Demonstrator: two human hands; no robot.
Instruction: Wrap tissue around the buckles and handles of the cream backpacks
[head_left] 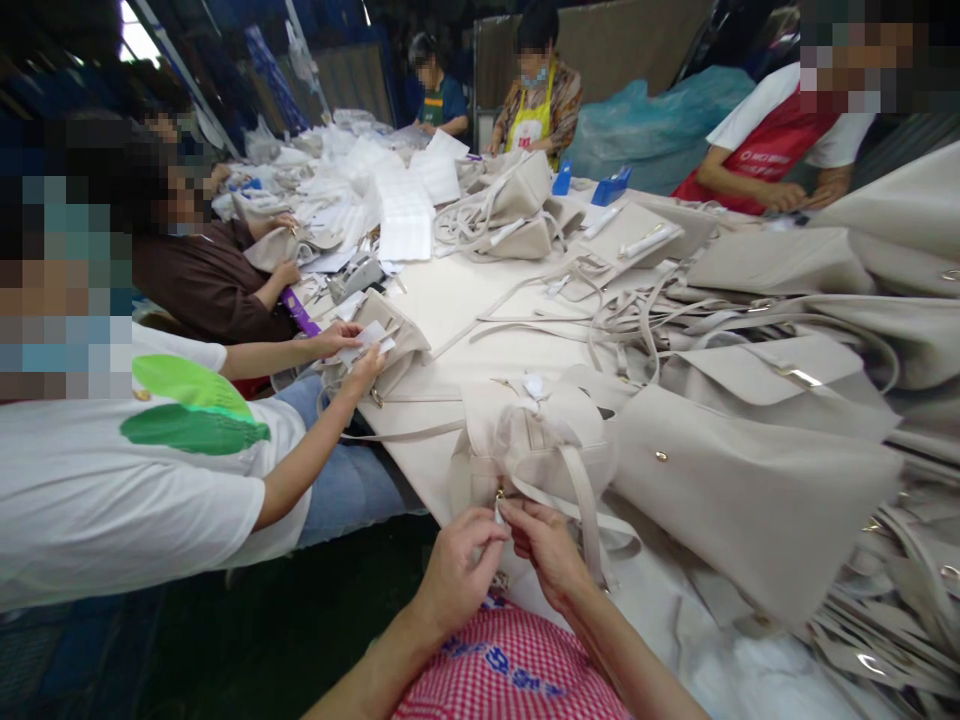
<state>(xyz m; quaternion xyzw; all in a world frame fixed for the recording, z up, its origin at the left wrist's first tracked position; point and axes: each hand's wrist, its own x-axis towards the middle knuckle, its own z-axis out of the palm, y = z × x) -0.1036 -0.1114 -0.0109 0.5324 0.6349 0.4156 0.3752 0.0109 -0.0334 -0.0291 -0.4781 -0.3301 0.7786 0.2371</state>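
Note:
A cream handbag (536, 440) lies at the near edge of the long table (450, 300), its strap looping toward me. My left hand (461, 565) and my right hand (547, 550) meet at the bag's lower front edge. Both are closed in a pinch around a small gold fitting (499, 494) and a bit of white wrapping there. What exactly each set of fingers grips is too small to name. My forearms rest above a red-checked apron (510, 670).
Several more cream bags (757, 490) are heaped to my right, straps tangled across the middle. A person in a white shirt (142, 480) at my left handles another bag (390, 345). Other workers sit along both sides; white sheets (405, 215) and blue boxes (611, 185) lie farther back.

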